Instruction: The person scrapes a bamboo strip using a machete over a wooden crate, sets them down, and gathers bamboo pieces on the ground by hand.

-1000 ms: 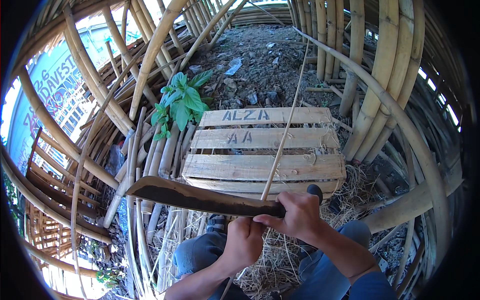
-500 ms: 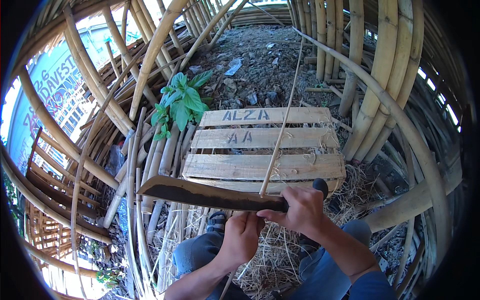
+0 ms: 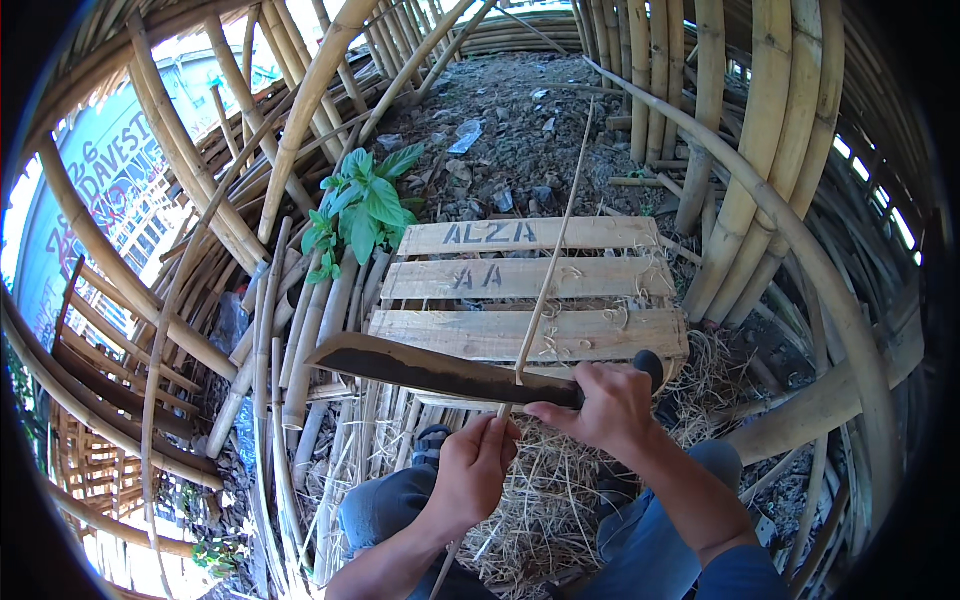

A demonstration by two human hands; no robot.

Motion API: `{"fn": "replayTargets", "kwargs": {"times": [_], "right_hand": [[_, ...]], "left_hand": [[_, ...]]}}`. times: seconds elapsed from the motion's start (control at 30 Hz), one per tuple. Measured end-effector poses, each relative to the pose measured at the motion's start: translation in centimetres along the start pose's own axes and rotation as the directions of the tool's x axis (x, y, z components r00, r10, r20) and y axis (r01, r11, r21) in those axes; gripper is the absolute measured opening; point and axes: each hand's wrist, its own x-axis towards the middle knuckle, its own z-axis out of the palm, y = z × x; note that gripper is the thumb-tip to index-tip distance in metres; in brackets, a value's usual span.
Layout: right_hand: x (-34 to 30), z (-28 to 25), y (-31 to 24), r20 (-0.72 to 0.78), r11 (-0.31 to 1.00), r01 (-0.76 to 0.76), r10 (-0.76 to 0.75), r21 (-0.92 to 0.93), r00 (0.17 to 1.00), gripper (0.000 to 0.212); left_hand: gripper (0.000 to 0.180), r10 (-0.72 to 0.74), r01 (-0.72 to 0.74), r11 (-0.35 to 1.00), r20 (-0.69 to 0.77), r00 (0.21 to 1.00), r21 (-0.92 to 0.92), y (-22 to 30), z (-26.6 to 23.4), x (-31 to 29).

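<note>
My right hand (image 3: 607, 402) is closed round the dark handle of a machete (image 3: 425, 366). Its broad dark blade points left, with the tip tilted slightly up. A long thin bamboo strip (image 3: 556, 250) crosses the blade near the handle and slopes away to the far right. Just below the blade, my left hand (image 3: 472, 468) pinches this strip between thumb and fingers, and the strip's tail comes out beneath the wrist. Beyond the blade sits a slatted wooden crate (image 3: 450, 322) with curly shavings lying on its slats.
Dry shavings (image 3: 545, 500) cover the ground between my knees. Bamboo poles (image 3: 300, 400) lie at the left beside a leafy green plant (image 3: 365, 205). Upright poles (image 3: 770, 150) and a long bent pole (image 3: 790, 215) stand at the right. Stony soil (image 3: 500, 110) lies beyond the crate.
The machete has shifted a little to the right, its tip rising. The bamboo strip has slid nearer to me, and a short length of it now shows between the blade and my left hand.
</note>
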Motion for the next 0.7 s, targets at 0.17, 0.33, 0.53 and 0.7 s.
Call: {"fn": "replayTargets", "kwargs": {"times": [0.17,0.33,0.53,0.7], "right_hand": [[0.3,-0.7,0.6,-0.013,0.999,-0.025,0.025,-0.023,1.000,0.066],[0.1,-1.0,2.4,0.069,0.965,-0.262,0.261,0.010,0.963,0.064],[-0.7,-0.6,-1.5,0.146,0.972,-0.121,0.092,0.204,0.985,0.065],[-0.6,-0.4,-3.4,0.076,0.975,-0.023,0.006,0.223,0.997,0.062]], "left_hand": [[0.024,0.027,-0.027,0.999,0.016,1.000,0.027,-0.2,-0.2,-0.5],[0.025,0.013,-0.013,1.000,-0.008,1.000,0.004,0.1,-1.4,-1.0],[0.024,-0.002,0.003,0.999,0.016,1.000,-0.043,0.1,-0.9,-1.0],[0.023,0.041,-0.042,0.998,0.026,0.999,0.054,-0.7,-0.4,-0.7]]}}
